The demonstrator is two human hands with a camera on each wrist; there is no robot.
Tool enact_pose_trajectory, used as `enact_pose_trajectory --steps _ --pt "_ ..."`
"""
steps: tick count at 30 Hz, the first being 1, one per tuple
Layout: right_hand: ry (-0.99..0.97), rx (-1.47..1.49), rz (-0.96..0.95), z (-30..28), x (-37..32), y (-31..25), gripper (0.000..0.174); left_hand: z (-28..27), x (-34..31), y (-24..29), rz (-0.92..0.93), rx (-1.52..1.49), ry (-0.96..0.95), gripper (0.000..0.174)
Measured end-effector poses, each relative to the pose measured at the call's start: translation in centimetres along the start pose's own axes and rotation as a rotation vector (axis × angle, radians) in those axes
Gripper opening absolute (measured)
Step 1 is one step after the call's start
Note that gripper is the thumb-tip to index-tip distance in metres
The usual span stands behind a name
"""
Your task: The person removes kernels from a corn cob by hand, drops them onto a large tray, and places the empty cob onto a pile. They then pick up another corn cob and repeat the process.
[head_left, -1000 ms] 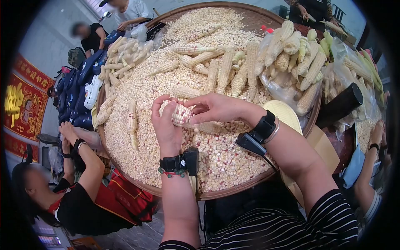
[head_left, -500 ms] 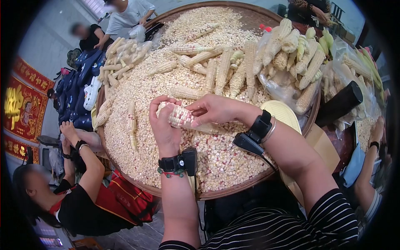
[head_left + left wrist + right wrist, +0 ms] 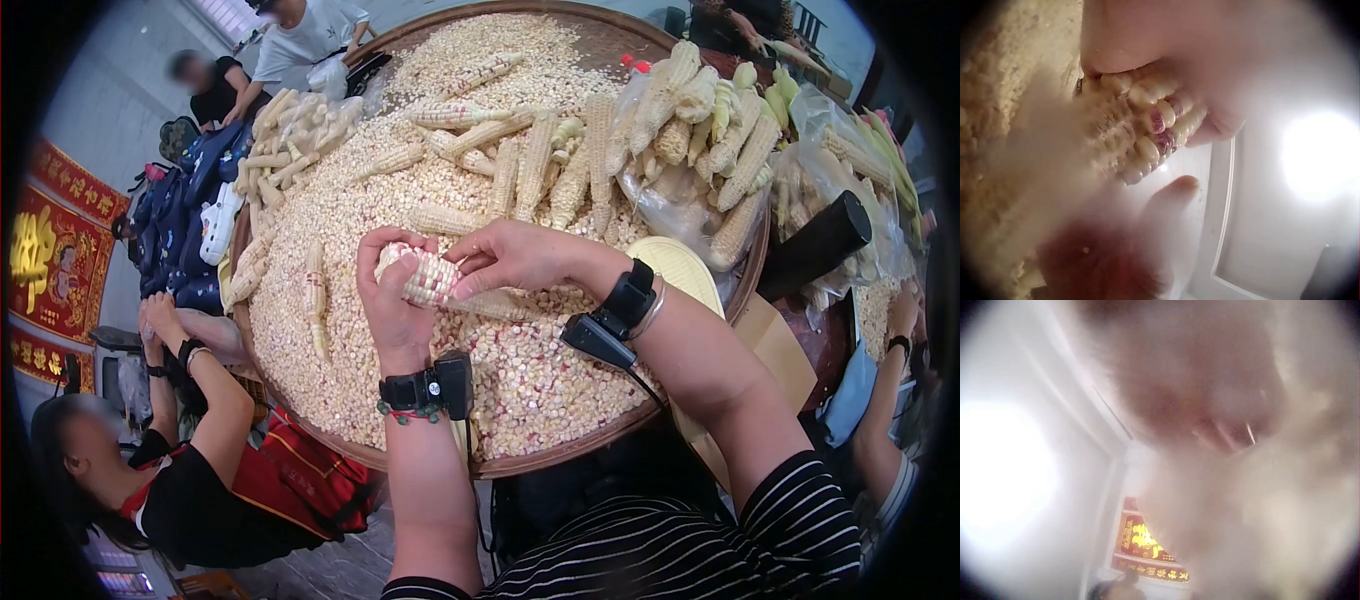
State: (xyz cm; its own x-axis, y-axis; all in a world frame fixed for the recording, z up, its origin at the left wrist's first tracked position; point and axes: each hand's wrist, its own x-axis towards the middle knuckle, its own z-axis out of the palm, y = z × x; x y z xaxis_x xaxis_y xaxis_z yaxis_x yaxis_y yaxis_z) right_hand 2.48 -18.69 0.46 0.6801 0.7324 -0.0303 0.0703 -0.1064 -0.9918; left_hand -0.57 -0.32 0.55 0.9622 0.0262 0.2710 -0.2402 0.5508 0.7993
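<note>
A corn cob with white and dark red kernels (image 3: 430,280) is gripped by my left hand (image 3: 392,312), fingers curled round its far side and thumb along the near side. My right hand (image 3: 512,262) has its thumb and fingers at the cob's right end; whether they pinch it is hard to tell. In the left wrist view part of the cob (image 3: 1160,125) has kernels, and another part shows bare sockets. Blur hides most of the right wrist view. Below both hands lies a deep layer of loose kernels (image 3: 540,385).
A round wooden tray (image 3: 350,455) holds the kernels and several cobs (image 3: 540,165). Bagged cobs (image 3: 735,150) pile up at the right, beside a black cylinder (image 3: 815,245) and a yellow plate (image 3: 680,270). Another person's arms (image 3: 205,370) are at the left.
The cob has tilted slightly in my left hand, and my right fingers have shifted a little at its right end. At the back left, a person in white has moved an arm.
</note>
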Motion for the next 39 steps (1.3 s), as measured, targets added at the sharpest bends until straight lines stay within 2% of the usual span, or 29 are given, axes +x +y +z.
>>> enact_pose_trajectory --steps 5,10,14,17,20,22,25,29,32,34,37,39 --pt "-0.05 0.0 -0.036 -0.5 0.1 0.3 0.051 -0.3 0.1 -0.1 0.018 0.0 -0.019 0.029" --pt "-0.077 -0.173 -0.125 -0.6 -0.3 -0.2 0.062 -0.1 0.0 0.1 -0.01 0.05 -0.021 0.028" --pt "-0.091 -0.204 -0.085 -0.4 -0.9 -1.2 0.067 -0.1 0.0 0.1 0.002 0.032 -0.014 0.029" --pt "-0.026 -0.164 -0.015 -0.1 -0.6 -1.2 0.066 0.3 -0.2 0.3 -0.008 0.022 -0.024 0.029" --pt "-0.037 -0.165 0.035 -0.4 -0.6 -1.3 0.06 0.1 -0.1 0.1 0.013 0.006 -0.042 0.03" --pt "-0.086 -0.049 -0.076 -0.6 0.0 -0.1 0.054 0.0 -0.1 0.0 0.027 0.016 -0.054 0.03" --pt "-0.071 0.05 -0.11 -0.7 0.0 0.8 0.049 0.0 0.0 0.0 0.045 0.02 -0.044 0.031" --pt "-0.088 -0.029 -0.117 -1.0 -0.5 -0.3 0.047 0.1 -0.1 0.2 0.034 0.011 -0.083 0.032" --pt "-0.087 -0.103 -0.031 -0.5 -0.6 -1.1 0.044 0.1 -0.1 0.2 0.029 0.015 -0.099 0.033" --pt "0.005 -0.121 -0.004 -0.1 -0.2 -0.6 0.041 0.1 -0.2 0.2 0.028 0.013 -0.102 0.033" --pt "-0.077 -0.059 -0.1 -0.3 0.0 -0.1 0.038 0.1 -0.2 0.3 0.036 0.017 -0.101 0.033" --pt "-0.084 -0.116 -0.1 -0.5 -0.2 -0.3 0.036 0.0 -0.2 0.3 0.042 0.014 -0.111 0.033"
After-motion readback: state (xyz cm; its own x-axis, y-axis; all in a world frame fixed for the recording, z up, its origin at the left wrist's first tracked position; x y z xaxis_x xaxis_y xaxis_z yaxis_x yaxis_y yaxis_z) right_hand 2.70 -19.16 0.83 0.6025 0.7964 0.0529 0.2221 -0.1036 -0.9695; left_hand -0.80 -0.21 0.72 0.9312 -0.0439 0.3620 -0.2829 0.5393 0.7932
